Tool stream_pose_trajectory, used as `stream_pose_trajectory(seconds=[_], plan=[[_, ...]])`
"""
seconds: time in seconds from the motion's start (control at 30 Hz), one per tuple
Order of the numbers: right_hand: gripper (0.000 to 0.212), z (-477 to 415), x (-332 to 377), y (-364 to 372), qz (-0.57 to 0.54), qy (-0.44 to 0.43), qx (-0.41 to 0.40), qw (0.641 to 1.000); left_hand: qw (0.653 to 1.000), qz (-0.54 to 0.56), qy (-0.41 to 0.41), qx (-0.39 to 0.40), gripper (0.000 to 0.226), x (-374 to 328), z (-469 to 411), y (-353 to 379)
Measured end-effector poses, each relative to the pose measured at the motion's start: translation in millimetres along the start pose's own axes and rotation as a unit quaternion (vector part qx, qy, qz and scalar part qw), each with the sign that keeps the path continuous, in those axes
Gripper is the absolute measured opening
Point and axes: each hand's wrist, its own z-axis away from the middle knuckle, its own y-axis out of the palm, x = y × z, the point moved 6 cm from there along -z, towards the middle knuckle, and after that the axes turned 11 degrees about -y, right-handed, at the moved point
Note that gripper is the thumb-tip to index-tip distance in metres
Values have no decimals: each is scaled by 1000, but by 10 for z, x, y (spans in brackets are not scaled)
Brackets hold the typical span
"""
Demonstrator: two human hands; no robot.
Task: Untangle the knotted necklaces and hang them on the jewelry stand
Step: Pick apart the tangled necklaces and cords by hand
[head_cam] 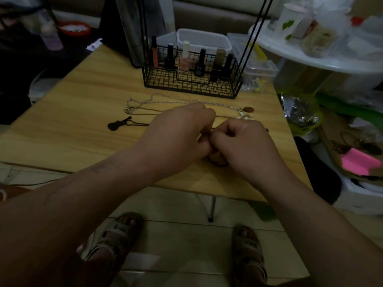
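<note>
At the left of the bench point(68, 141), a guitar pendant point(117, 124) is lying flat, its cord point(138, 123) running toward the left hand point(176, 133) and right hand point(242, 141). Both grips are pinching it, seemingly to pick a knot. A chain point(176, 99) is lying spread behind.

A wooden table point(83, 90) is standing on pale floor tiles point(176, 235); a brown sofa point(207, 13) is sitting behind it in dim light.

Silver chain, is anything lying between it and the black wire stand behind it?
Nothing visible: bare table separates the silver chain from the wire stand. Left hand and right hand pinch a dark cord nearer.
</note>
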Motion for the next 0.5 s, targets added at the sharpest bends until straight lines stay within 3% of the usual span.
stream_pose_trajectory(seconds=[0.13,0.23,0.4,0.5], plan=[[11,9,9,23,-31,12,14,999,1000,24,10,-10,24,20,15,-9],[15,30,-43,73,-124,60,29,990,998,59,5,-15,22,41,20,-23],[11,52,-65,168,-298,118,47,946,981,186,-55,11,14,153,14,-51],[13,53,-41,161,-335,115,62,933,968,237,-71,37,13,207,7,-73]])
